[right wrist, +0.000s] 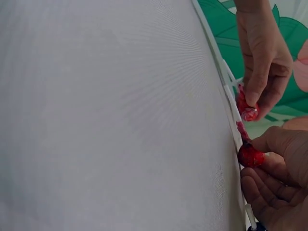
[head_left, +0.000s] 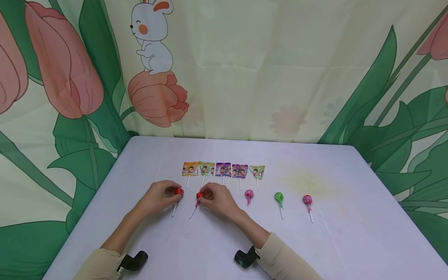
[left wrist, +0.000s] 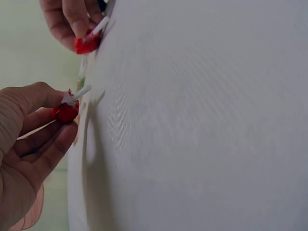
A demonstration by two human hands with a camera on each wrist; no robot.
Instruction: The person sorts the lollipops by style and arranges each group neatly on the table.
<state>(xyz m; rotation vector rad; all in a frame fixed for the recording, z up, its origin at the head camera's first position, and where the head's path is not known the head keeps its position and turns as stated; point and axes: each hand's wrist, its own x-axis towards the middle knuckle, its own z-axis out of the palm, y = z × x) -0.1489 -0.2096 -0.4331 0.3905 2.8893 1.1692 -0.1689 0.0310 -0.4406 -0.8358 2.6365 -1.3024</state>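
Two red lollipops sit in a person's fingers at the left-centre of a white surface (head_left: 217, 256), their heads near each other but apart. The left hand (head_left: 161, 197) pinches one red lollipop (head_left: 180, 191) by its round head between thumb and fingers; the right hand (head_left: 217, 199) pinches the other red lollipop (head_left: 200, 195) the same way, both hands nearly closed. Each white stick slants down and to the left in the head view; whether either stick touches the surface cannot be told.

Just beyond the hands lies a row of five flat-wrapped lollipops, sticks toward the person: orange pack (head_left: 190, 168), green pack (head_left: 207, 168), two purple packs (head_left: 223, 169) and a second green pack (head_left: 257, 170). To the right of the right hand, spaced well apart, lie a pink lollipop (head_left: 249, 193), a green lollipop (head_left: 279, 197) and another pink lollipop (head_left: 307, 200). Beige sleeves (head_left: 101, 264) cover the forearms, with a black device (head_left: 134, 261) at each wrist. Behind hangs a curtain (head_left: 238, 58) printed with tulips and a white rabbit (head_left: 152, 35).
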